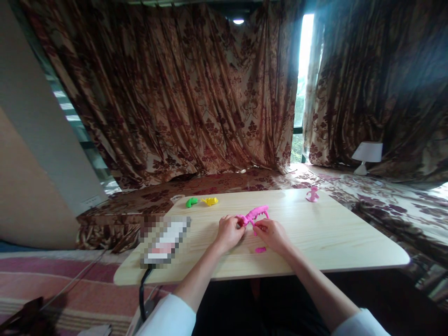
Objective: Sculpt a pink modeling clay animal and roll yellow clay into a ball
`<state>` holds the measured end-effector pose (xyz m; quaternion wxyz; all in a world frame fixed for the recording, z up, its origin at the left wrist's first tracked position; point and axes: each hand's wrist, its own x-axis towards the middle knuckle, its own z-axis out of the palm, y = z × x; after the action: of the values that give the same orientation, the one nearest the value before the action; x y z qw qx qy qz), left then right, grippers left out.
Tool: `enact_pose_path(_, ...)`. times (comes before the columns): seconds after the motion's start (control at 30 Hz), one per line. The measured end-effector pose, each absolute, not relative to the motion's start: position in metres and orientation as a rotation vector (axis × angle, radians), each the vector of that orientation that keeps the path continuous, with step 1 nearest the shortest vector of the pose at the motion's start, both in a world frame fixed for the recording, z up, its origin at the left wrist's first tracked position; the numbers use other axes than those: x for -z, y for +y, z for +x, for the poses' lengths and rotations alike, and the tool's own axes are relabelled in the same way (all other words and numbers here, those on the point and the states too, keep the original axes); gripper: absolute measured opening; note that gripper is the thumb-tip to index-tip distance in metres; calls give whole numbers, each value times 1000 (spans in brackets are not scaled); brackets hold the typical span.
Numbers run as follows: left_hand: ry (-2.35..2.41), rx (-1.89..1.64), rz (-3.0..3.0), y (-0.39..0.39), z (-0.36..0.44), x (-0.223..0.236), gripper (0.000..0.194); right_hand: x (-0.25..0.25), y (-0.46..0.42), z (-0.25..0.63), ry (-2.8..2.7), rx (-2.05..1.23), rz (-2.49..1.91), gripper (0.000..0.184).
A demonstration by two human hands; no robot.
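Note:
A bright pink figure (258,213) with a long body and thin leg-like parts is held between my hands over the table; it looks like modelling clay, though I cannot be sure. My left hand (229,232) is closed on its left end. With thumb and fingers, my right hand (273,235) pinches one of the thin parts at its lower side. Just below, a small flat pink piece (260,250) lies on the tabletop, near the right hand and apart from it.
On the pale wooden table (336,238) a green lump (191,202) and a yellow piece (210,201) sit at the back left. A small pink stand-like object (312,194) is at the back right. A blurred-out flat object (167,240) with a black cable lies left. Beyond stands a white lamp (367,153).

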<state>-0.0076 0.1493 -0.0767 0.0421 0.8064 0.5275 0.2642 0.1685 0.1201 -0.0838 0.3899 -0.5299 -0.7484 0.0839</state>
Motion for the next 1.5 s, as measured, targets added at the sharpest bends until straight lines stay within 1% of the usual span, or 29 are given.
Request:
enact_pose_path(0.13, 1624, -790, 2442, 150, -9, 78, 25, 85, 121, 169, -1904, -202, -1343, 22)
enact_pose_path(0.43, 1574, -787, 2412, 156, -9, 82, 27, 86, 122, 169, -1922, -191, -1340, 21)
enact_pose_path(0.67, 1519, -779, 2362, 159, -6, 84, 28, 86, 120, 168, -1912, -117, -1333, 19)
enact_pose_path(0.9, 1449, -801, 2297, 162, -10, 89, 27, 68, 114, 169, -1867, 85, -1283, 24)
enact_pose_path(1.03, 1400, -835, 2255, 165, -10, 92, 27, 48, 119, 169, -2002, 180, -1186, 38)
enact_pose_path(1.1, 1374, -857, 2240, 166, -10, 94, 27, 42, 123, 169, -2072, 201, -1152, 41)
enact_pose_path(1.27, 1289, -901, 2229, 168, -11, 96, 28, 41, 132, 169, -2149, 201, -1125, 32)
enact_pose_path(1.5, 1135, -981, 2227, 163, -6, 87, 26, 48, 136, 174, -2115, 191, -1164, 27)
